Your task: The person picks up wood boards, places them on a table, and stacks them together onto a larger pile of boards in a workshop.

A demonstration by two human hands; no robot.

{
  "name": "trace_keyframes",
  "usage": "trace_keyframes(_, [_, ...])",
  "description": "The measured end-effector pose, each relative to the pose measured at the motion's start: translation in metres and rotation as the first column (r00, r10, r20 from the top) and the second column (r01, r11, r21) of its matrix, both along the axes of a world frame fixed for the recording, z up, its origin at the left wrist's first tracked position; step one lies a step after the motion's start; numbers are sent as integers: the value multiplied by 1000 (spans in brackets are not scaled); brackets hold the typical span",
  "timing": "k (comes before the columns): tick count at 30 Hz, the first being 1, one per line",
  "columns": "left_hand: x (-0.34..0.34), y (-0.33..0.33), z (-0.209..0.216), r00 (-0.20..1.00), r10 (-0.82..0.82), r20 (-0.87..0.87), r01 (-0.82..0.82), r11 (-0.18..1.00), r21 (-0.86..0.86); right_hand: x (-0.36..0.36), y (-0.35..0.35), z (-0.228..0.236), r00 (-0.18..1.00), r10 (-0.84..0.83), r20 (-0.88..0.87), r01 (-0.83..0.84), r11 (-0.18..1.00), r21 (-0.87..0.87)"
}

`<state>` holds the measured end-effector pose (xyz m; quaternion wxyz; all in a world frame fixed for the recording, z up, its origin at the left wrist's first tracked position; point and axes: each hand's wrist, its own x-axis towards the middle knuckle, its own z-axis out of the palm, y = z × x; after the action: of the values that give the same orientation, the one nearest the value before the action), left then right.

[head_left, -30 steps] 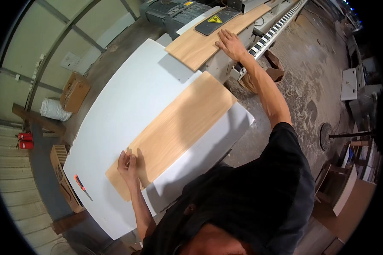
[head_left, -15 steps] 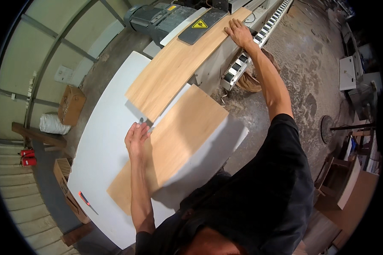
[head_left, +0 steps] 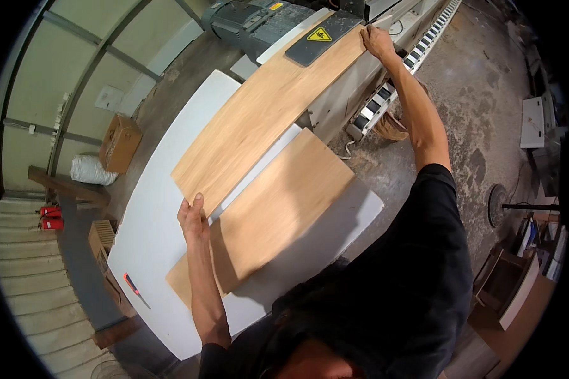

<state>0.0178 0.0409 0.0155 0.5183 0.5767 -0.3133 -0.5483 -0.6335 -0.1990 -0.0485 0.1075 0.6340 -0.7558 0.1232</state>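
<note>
A long wood-grain board (head_left: 265, 110) runs from the machine's edge out over the white tabletop (head_left: 148, 252). My left hand (head_left: 194, 219) is closed on its near end, thumb on top and the other fingers mostly hidden at the edge. At the far right end, my right hand (head_left: 378, 43) grips the same board by its edge, fingers bent around it. A second wood-grain board (head_left: 284, 205) lies flat on the white surface, next to the first and partly under my left forearm. A dark guard plate (head_left: 308, 45) with a yellow warning triangle overhangs the held board.
Behind the board sits a grey motor (head_left: 253, 28). A roller track (head_left: 398, 82) runs along the machine's right side. On the tabletop's left lies a red-and-black utility knife (head_left: 133, 286). A cardboard box (head_left: 120, 142) and white sack (head_left: 91, 170) stand by the wall.
The held board has slid toward me and out from the machine. My left hand has closed on its near end; my right hand has shifted to grip the far end's edge.
</note>
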Motion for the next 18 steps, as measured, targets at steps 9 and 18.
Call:
trace_keyframes(9, [116, 111, 0, 923, 216, 319, -234, 972, 18, 159, 144, 49, 977, 153, 150, -118, 969, -217])
trace_keyframes(18, [201, 223, -10, 761, 368, 534, -431, 902, -9, 262, 287, 45, 954, 169, 247, -121, 973, -199])
